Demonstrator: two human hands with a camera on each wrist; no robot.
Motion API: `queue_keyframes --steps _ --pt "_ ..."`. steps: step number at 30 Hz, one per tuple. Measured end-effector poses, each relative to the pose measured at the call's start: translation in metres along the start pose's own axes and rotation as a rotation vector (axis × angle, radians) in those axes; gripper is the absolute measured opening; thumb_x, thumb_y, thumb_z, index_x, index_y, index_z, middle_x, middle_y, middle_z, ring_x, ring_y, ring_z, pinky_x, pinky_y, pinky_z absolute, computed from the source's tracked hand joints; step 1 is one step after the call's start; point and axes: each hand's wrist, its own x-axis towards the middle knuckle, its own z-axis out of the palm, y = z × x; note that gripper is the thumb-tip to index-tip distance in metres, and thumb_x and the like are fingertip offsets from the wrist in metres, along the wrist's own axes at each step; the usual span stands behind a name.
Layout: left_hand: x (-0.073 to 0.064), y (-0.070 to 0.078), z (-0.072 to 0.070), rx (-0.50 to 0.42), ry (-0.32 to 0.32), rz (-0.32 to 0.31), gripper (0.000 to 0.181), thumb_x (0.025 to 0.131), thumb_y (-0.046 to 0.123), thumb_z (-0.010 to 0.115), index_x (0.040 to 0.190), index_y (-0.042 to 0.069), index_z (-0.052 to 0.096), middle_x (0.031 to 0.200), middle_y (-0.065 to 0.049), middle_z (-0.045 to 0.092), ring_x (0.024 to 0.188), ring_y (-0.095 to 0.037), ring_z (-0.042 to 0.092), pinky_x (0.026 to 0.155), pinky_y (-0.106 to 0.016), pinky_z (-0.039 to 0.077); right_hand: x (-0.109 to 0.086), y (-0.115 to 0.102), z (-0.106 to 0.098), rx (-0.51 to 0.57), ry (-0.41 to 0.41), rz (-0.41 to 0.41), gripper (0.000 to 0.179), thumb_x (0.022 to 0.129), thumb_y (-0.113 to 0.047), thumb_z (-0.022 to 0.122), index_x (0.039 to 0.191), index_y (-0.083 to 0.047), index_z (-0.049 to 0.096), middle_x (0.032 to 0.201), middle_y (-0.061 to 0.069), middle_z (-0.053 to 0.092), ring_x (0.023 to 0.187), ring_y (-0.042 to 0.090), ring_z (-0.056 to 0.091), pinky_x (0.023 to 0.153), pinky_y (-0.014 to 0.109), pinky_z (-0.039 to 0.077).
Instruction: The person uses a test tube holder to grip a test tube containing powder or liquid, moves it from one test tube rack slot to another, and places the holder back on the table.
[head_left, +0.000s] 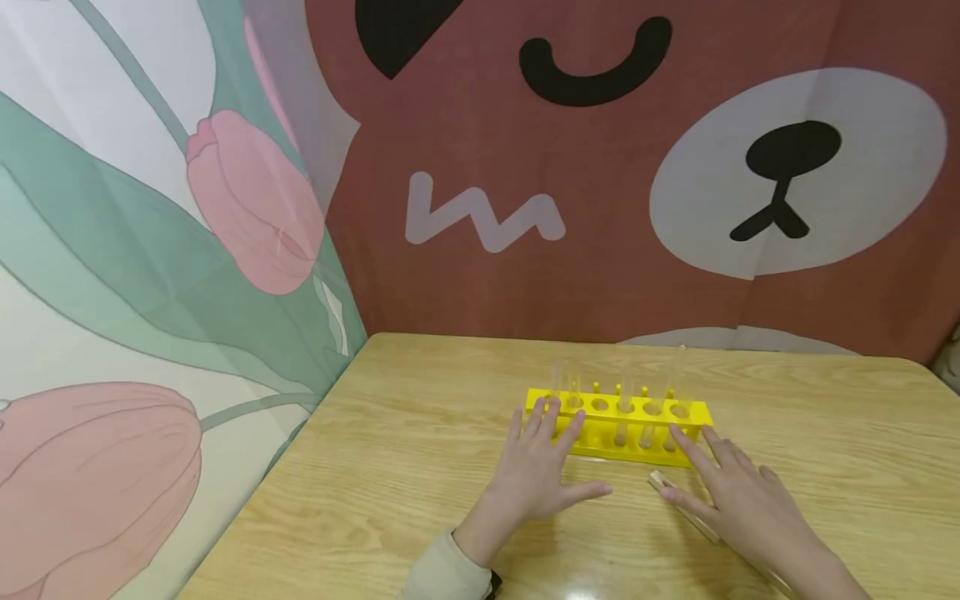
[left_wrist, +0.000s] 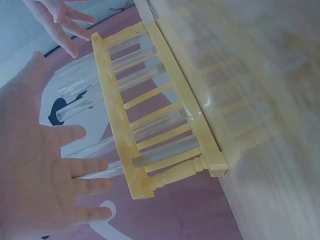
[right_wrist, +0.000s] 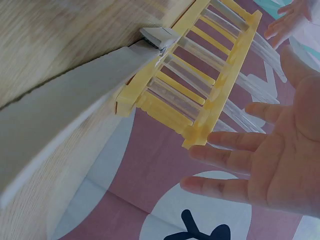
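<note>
A yellow test tube rack [head_left: 600,451] stands on the table with several clear test tubes [head_left: 626,385] upright in it. The third hole from the left shows no tube. My left hand [head_left: 528,477] is at the rack's left end, fingers spread and straight; in the left wrist view its fingertips point at the upper bar of the rack [left_wrist: 111,92]. At the right end is my right hand [head_left: 753,507], fingers also extended. Whether either hand touches the rack I cannot tell. Both hold nothing. A long pale stick [head_left: 699,525] with a blocky tip lies under my right hand, partly hidden.
The wood-grain table [head_left: 420,433] reaches back to a hanging with a brown bear print [head_left: 480,292]. On the left hangs a tulip-patterned cloth [head_left: 150,275]. Short yellow pegs [head_left: 645,392] rise along the rack's back edge.
</note>
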Motion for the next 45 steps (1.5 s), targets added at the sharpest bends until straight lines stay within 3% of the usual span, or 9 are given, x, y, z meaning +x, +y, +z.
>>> queue_keyframes --steps 9,15,24,36,45 --pt "0.002 -0.003 0.002 0.034 0.0 -0.016 0.096 0.074 0.078 0.022 0.143 0.012 0.019 0.143 -0.011 0.025 0.131 -0.027 0.018 0.1 -0.05 0.021 0.001 0.002 -0.001 0.017 0.032 -0.049 0.073 0.08 -0.053 0.055 0.131 -0.002 0.042 0.123 0.035 0.039 0.1 0.051 0.046 0.061 0.054 0.044" --pt "0.003 -0.005 0.002 0.028 -0.043 -0.03 0.096 0.075 0.077 0.022 0.142 0.008 0.022 0.144 -0.01 0.023 0.132 -0.026 0.016 0.1 -0.049 0.02 0.0 0.002 -0.001 0.033 0.013 -0.047 0.071 0.08 -0.05 0.057 0.13 -0.001 0.043 0.121 0.036 0.04 0.097 0.051 0.048 0.05 0.043 0.046" --pt "0.005 -0.009 0.001 0.039 -0.097 -0.076 0.099 0.074 0.078 0.02 0.141 0.005 0.022 0.145 -0.009 0.019 0.133 -0.025 0.011 0.1 -0.049 0.019 0.002 0.002 -0.002 0.043 0.02 -0.067 0.069 0.08 -0.051 0.056 0.129 -0.004 0.044 0.119 0.037 0.041 0.096 0.051 0.048 0.052 0.048 0.046" --pt "0.01 -0.012 0.004 0.029 -0.059 -0.09 0.085 0.082 0.068 0.027 0.138 0.005 0.032 0.142 -0.009 0.029 0.131 -0.024 0.02 0.097 -0.049 0.027 0.001 0.002 0.0 0.055 0.012 -0.051 0.069 0.079 -0.051 0.057 0.128 -0.003 0.046 0.119 0.035 0.043 0.1 0.049 0.047 0.056 0.049 0.046" --pt "0.015 -0.017 0.007 0.009 -0.032 -0.079 0.074 0.085 0.058 0.041 0.134 0.004 0.039 0.138 -0.01 0.035 0.129 -0.024 0.025 0.093 -0.049 0.032 0.002 0.003 0.0 0.043 -0.01 -0.052 0.067 0.079 -0.048 0.059 0.124 0.0 0.05 0.115 0.034 0.047 0.098 0.048 0.049 0.053 0.046 0.047"
